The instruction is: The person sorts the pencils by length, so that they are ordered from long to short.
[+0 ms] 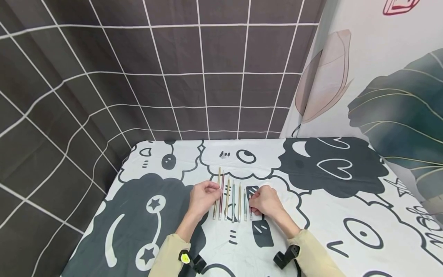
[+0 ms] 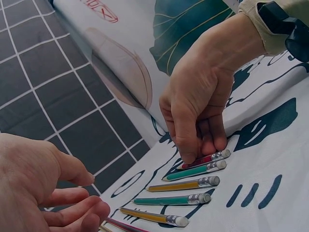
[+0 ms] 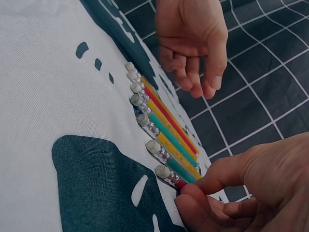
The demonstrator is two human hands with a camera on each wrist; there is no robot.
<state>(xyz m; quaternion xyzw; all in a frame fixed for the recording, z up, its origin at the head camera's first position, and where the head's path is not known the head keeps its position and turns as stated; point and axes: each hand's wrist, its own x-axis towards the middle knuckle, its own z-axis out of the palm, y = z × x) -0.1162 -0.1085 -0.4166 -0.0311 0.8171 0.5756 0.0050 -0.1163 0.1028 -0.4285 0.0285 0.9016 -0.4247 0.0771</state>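
Several pencils with white erasers lie side by side on the patterned cloth, erasers toward me. At the right end is a short red pencil (image 2: 206, 158), pinched by the thumb and fingers of my right hand (image 1: 267, 201). Beside it lies a green pencil (image 2: 195, 170), followed by yellow and green ones such as the yellow pencil (image 1: 239, 202). My left hand (image 1: 204, 198) hovers over the left end of the row, near another red pencil (image 1: 221, 196) and a yellow pencil (image 1: 217, 192). Its fingers are loosely bent and hold nothing, as the right wrist view shows.
The black-and-white cloth (image 1: 242, 250) with cartoon figures covers the table. Behind it hangs a dark grid curtain (image 1: 221, 90), and a leaf-printed curtain (image 1: 363, 57) hangs at the right. Dark wrist cameras sit on both cuffs.
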